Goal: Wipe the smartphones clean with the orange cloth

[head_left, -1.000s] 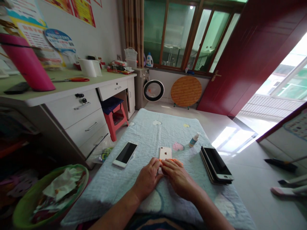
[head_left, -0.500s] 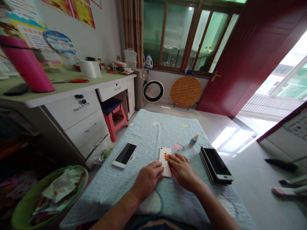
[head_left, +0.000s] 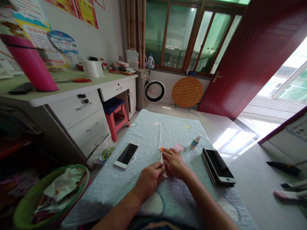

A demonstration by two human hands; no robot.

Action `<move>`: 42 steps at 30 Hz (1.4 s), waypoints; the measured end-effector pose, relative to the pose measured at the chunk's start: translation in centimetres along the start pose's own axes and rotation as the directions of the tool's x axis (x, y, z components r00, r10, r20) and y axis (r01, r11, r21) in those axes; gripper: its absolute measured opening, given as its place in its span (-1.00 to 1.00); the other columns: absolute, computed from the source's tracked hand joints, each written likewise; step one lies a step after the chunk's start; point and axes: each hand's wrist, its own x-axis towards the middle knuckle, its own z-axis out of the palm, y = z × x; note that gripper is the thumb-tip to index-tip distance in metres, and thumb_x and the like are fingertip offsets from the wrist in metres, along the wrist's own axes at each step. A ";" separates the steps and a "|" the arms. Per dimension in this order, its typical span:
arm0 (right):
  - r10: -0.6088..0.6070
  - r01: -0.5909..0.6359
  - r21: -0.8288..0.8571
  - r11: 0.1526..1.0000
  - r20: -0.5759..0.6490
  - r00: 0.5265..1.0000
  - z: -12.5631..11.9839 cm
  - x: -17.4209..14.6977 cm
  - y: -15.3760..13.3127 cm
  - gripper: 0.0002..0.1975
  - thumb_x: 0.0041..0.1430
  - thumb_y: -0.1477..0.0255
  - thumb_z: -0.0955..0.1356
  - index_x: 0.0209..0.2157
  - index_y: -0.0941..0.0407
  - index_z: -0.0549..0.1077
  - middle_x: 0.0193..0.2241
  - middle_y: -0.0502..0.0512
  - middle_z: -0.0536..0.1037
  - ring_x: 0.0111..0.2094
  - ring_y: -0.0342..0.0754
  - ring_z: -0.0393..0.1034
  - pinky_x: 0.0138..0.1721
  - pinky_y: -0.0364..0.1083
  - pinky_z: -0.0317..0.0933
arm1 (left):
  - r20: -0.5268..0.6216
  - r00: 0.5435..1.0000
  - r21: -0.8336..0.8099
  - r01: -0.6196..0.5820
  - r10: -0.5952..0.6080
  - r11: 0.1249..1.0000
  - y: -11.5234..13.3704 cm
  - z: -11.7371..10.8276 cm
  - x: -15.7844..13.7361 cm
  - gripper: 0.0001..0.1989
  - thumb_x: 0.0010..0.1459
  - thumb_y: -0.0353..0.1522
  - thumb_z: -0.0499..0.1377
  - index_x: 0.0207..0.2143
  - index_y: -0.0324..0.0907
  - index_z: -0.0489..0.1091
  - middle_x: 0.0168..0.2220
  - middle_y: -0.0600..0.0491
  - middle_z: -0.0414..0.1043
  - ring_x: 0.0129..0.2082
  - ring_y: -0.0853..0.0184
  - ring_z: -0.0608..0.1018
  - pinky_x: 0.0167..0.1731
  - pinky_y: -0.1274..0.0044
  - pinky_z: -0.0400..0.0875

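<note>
A light pink phone (head_left: pixel 162 157) lies back up on the cloth-covered table (head_left: pixel 148 127), mostly hidden beneath my hands. My left hand (head_left: pixel 149 178) is closed on its lower left edge. At its far end, my right hand (head_left: pixel 174 162) presses a small orange cloth (head_left: pixel 162 149) against it, fingers together. A white phone (head_left: pixel 126 155) with a dark screen lies flat to the left. To the right is a stack of several phones (head_left: pixel 218 166), screen up on top. Beyond my right hand stands a small spray bottle (head_left: pixel 195 141).
On the left are a desk (head_left: pixel 88 119) with drawers, a red stool (head_left: pixel 117 121) and a green basket (head_left: pixel 24 204) holding crumpled paper. A washing machine (head_left: pixel 141 91) with its door open and a round wooden board (head_left: pixel 187 92) stand at the back, beside a red door (head_left: pixel 230 64).
My right hand has slid the orange cloth up and left to the phone's far end, covering more of the phone. My left hand stays at the lower edge. The view has shifted slightly.
</note>
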 end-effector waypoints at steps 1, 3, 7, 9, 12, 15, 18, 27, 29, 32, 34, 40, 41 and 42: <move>-0.022 0.022 0.013 1.000 0.000 1.000 -0.1 -0.2 -0.2 -0.61 0.31 0.48 0.15 0.10 0.17 0.38 0.15 0.16 0.38 0.11 0.02 0.20 0.17 0.02 0.00 | 0.000 1.000 -0.010 -0.002 0.002 1.000 0.1 -0.1 0.0 -0.83 0.25 -0.37 0.15 -0.13 -0.08 0.49 -0.05 0.06 0.46 -0.06 0.27 0.51 0.00 0.50 0.37; -0.053 0.052 0.047 0.998 0.009 0.999 -0.6 -0.9 -0.6 -0.64 0.33 0.48 0.15 0.04 0.12 0.43 0.11 0.13 0.43 0.08 0.00 0.23 0.15 0.01 0.02 | -0.006 1.000 -0.024 -0.010 0.010 1.000 0.1 -0.1 0.0 -0.80 0.27 -0.35 0.13 -0.09 -0.06 0.48 -0.02 0.06 0.46 -0.03 0.26 0.49 0.02 0.49 0.36; -0.065 0.060 0.096 0.994 0.045 0.997 -1.5 -2.0 -1.4 -0.67 0.33 0.47 0.16 -0.01 0.05 0.46 0.07 0.05 0.46 0.05 -0.02 0.24 0.12 -0.03 0.04 | -0.019 0.999 -0.025 -0.027 0.027 0.999 0.0 0.1 0.0 -0.78 0.28 -0.33 0.11 -0.07 -0.05 0.48 0.01 0.06 0.44 0.00 0.26 0.47 0.08 0.47 0.32; -0.061 0.057 0.069 0.996 0.057 0.996 -1.6 -2.0 -1.5 -0.64 0.33 0.46 0.16 0.05 0.05 0.43 0.10 0.06 0.43 0.08 -0.01 0.21 0.14 -0.02 0.01 | -0.021 0.999 -0.019 -0.030 0.029 0.999 -0.1 0.2 0.0 -0.77 0.28 -0.33 0.10 -0.06 -0.04 0.47 0.00 0.06 0.44 0.00 0.26 0.47 0.07 0.47 0.32; -0.011 0.012 -0.013 1.000 0.058 0.998 -1.1 -1.2 -1.1 -0.58 0.32 0.43 0.16 0.16 0.09 0.34 0.17 0.11 0.36 0.13 0.04 0.15 0.16 0.01 -0.03 | -0.013 1.000 -0.013 -0.019 0.018 1.000 -0.1 0.1 0.0 -0.75 0.27 -0.34 0.11 -0.03 -0.04 0.46 -0.01 0.05 0.45 -0.02 0.26 0.48 0.04 0.47 0.35; 0.070 -0.066 -0.058 0.996 0.055 0.996 -0.6 0.3 -0.4 -0.55 0.32 0.42 0.14 0.21 0.10 0.29 0.21 0.11 0.31 0.14 0.08 0.14 0.15 0.03 -0.03 | -0.005 1.000 0.000 -0.005 0.005 1.000 -0.1 0.1 0.1 -0.76 0.26 -0.37 0.13 -0.05 -0.04 0.47 -0.02 0.05 0.45 -0.03 0.26 0.48 0.03 0.48 0.35; 0.104 -0.100 -0.060 0.993 0.061 0.993 -0.4 1.8 0.1 -0.55 0.32 0.43 0.14 0.20 0.08 0.31 0.21 0.08 0.33 0.12 0.08 0.16 0.13 0.02 -0.01 | 0.000 1.000 0.013 0.001 -0.001 1.000 -0.1 0.1 0.0 -0.76 0.25 -0.39 0.13 -0.07 -0.03 0.48 -0.01 0.07 0.44 -0.03 0.27 0.48 0.04 0.48 0.34; 0.204 -0.205 -0.026 0.979 -0.034 0.978 -0.9 2.7 1.4 -0.67 0.29 0.51 0.17 -0.15 0.04 0.54 -0.11 0.09 0.53 -0.11 0.01 0.28 -0.04 -0.02 0.07 | -0.036 0.999 0.088 0.043 -0.040 0.995 0.1 0.6 -0.2 -0.80 0.21 -0.45 0.18 -0.12 -0.11 0.50 -0.01 0.02 0.45 -0.03 0.26 0.50 0.04 0.46 0.38; 0.239 -0.241 -0.026 0.970 -0.055 0.969 -1.0 2.4 1.9 -0.70 0.25 0.53 0.19 -0.23 0.06 0.55 -0.18 0.10 0.54 -0.17 0.00 0.29 -0.08 -0.04 0.07 | -0.039 0.998 0.091 0.047 -0.043 0.995 0.1 0.6 -0.2 -0.80 0.21 -0.44 0.19 -0.12 -0.12 0.50 0.00 0.01 0.45 -0.02 0.25 0.50 0.04 0.45 0.38; 0.269 -0.270 0.004 0.963 -0.088 0.959 -1.0 2.0 2.8 -0.75 0.21 0.55 0.22 -0.29 0.10 0.54 -0.25 0.11 0.54 -0.22 -0.02 0.31 -0.11 -0.07 0.07 | -0.034 0.998 0.093 0.050 -0.048 0.994 -0.1 0.7 -0.2 -0.80 0.20 -0.44 0.20 -0.13 -0.12 0.51 0.00 0.01 0.45 -0.03 0.24 0.50 0.04 0.44 0.38; 0.275 -0.274 0.024 0.961 -0.107 0.956 -0.9 1.7 3.3 -0.76 0.20 0.57 0.22 -0.31 0.14 0.52 -0.29 0.13 0.53 -0.23 -0.04 0.32 -0.12 -0.09 0.08 | -0.035 0.999 0.094 0.044 -0.041 0.995 -0.1 0.7 -0.2 -0.80 0.19 -0.45 0.20 -0.13 -0.12 0.51 0.00 0.01 0.45 -0.05 0.25 0.51 0.04 0.44 0.39; 0.271 -0.267 0.048 0.963 -0.150 0.951 -0.2 1.9 3.3 -0.75 0.18 0.60 0.23 -0.17 0.12 0.46 -0.24 0.11 0.55 -0.18 -0.03 0.33 -0.10 -0.10 0.07 | -0.036 0.999 0.097 0.027 -0.023 0.995 -0.2 0.6 -0.2 -0.80 0.20 -0.44 0.19 -0.13 -0.11 0.51 -0.01 0.00 0.46 -0.06 0.25 0.52 0.03 0.44 0.39; 0.270 -0.265 0.051 0.963 -0.151 0.951 -0.2 2.0 3.2 -0.73 0.17 0.61 0.23 -0.15 0.12 0.46 -0.23 0.10 0.56 -0.18 -0.02 0.33 -0.10 -0.10 0.08 | -0.034 0.999 0.096 0.027 -0.023 0.995 -0.2 0.6 -0.2 -0.80 0.20 -0.43 0.19 -0.13 -0.11 0.51 -0.01 0.00 0.46 -0.06 0.25 0.52 0.03 0.44 0.39; 0.268 -0.262 0.055 0.963 -0.149 0.952 -0.1 2.2 3.1 -0.72 0.17 0.61 0.23 -0.13 0.12 0.45 -0.22 0.10 0.56 -0.18 -0.02 0.34 -0.10 -0.10 0.08 | -0.031 0.999 0.095 0.027 -0.024 0.995 -0.1 0.5 -0.1 -0.81 0.21 -0.43 0.19 -0.13 -0.11 0.51 -0.01 0.00 0.46 -0.06 0.25 0.52 0.03 0.44 0.40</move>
